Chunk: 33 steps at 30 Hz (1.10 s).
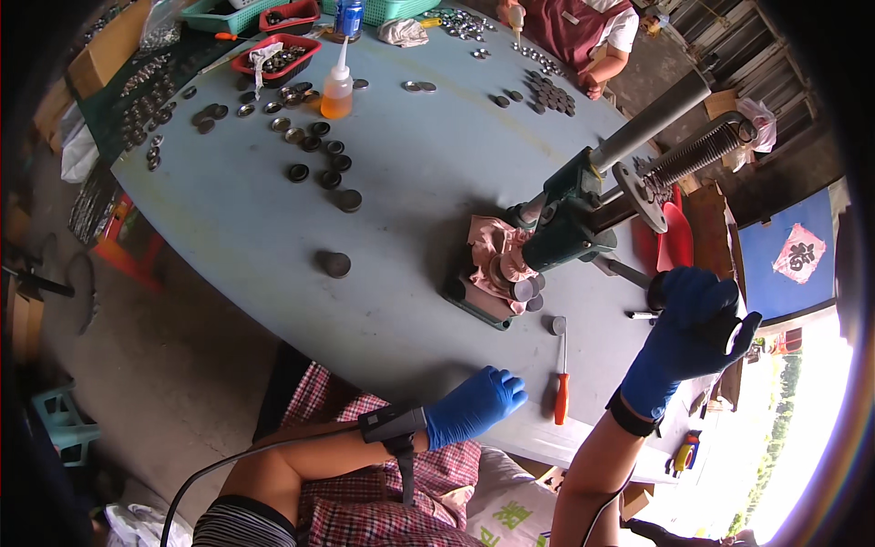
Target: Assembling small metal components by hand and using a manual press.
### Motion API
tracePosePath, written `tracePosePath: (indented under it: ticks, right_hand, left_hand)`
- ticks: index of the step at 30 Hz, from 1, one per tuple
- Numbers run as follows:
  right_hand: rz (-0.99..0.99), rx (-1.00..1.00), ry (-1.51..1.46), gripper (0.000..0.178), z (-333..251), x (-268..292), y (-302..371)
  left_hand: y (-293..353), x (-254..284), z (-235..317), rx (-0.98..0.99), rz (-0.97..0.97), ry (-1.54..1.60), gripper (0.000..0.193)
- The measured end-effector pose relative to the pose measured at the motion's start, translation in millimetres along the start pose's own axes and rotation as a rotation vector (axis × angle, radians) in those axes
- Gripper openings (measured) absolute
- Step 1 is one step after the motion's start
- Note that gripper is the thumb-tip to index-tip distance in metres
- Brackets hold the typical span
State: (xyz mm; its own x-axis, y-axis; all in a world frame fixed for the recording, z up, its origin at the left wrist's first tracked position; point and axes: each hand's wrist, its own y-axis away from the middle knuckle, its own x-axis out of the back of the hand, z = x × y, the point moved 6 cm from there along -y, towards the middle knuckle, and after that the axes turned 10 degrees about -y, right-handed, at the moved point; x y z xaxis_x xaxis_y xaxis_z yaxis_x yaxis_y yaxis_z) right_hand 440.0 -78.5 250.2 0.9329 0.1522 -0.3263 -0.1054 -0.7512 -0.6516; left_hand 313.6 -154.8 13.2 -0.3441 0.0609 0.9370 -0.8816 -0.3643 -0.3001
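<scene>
My left hand [474,406], in a blue glove, rests near the table's front edge with its fingers curled; whatever they may hold is hidden. To the right, my gloved right hand [697,328] is raised beside the black-knobbed lever [629,273] of a green hand press [570,214]. Between its thumb and fingers shows a small round piece [732,337] with a pale face. Pink cloth [492,244] covers the press base, with several dark round discs [522,290] on it. An orange-handled screwdriver [561,401] lies between my hands, its tip by a single round piece [557,325].
Loose round caps [339,162] and stacked discs [336,264] lie to the left, near a bottle of orange liquid [337,91] and a red basket [276,58]. Across the table a person [583,27] works. A red scoop [674,235] is behind the lever.
</scene>
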Motion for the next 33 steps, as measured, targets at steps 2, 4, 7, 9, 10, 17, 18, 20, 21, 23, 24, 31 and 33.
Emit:
tracePosePath:
  ticks: [2,4,7,9,10,17,18,20,21,23,24,31,33]
  right_hand:
    - [0.086,0.016,-0.038,0.049,-0.6,6.9,3.0]
    - [0.038,0.015,-0.030,0.046,-3.2,9.9,7.6]
    - [-0.019,0.015,-0.038,0.046,-4.6,8.0,8.2]
    - [-0.013,0.018,-0.076,0.047,-5.0,12.1,2.1]
    - [-0.011,0.022,-0.074,0.047,-3.4,10.5,-0.7]
    - [0.057,-0.011,-0.070,0.056,-2.5,18.3,-18.3]
    - [0.081,-0.028,-0.109,0.055,-1.7,16.6,-20.5]
    - [0.107,-0.048,-0.138,0.053,-3.3,17.2,-27.1]
    - [0.108,-0.110,-0.109,0.052,-0.6,18.2,-32.4]
    - [0.153,-0.214,-0.114,0.048,-0.1,30.4,-43.8]
    - [0.155,-0.214,-0.108,0.048,0.0,33.7,-53.2]
    - [0.051,-0.488,-0.127,0.040,13.9,72.9,-88.2]
    - [0.083,-0.396,-0.131,0.039,5.1,72.0,-77.7]
  left_hand:
    - [15.3,33.3,-17.5,0.060,0.255,0.326,0.051]
    - [36.0,52.3,-60.9,0.300,0.239,0.345,0.064]
    - [96.0,89.3,-142.4,0.904,0.342,-0.190,0.069]
    - [130.8,90.0,-186.4,0.972,0.320,-0.190,0.065]
    - [135.1,93.2,-194.7,0.884,0.370,-0.171,0.052]
    - [48.7,77.8,-191.5,0.540,0.482,0.143,0.035]
    - [31.8,77.2,-186.5,0.513,0.521,0.149,0.033]
    - [-0.1,66.7,-180.4,0.446,0.521,0.185,0.032]
    - [-11.9,63.4,-178.2,0.408,0.555,0.281,0.031]
    - [-29.1,54.6,-175.5,0.391,0.582,0.339,0.037]
    - [-33.8,50.9,-176.7,0.407,0.598,0.347,0.041]
    - [-48.9,45.2,-160.4,0.427,0.623,0.532,0.058]
    - [-47.8,40.0,-163.6,0.467,0.541,0.613,0.065]
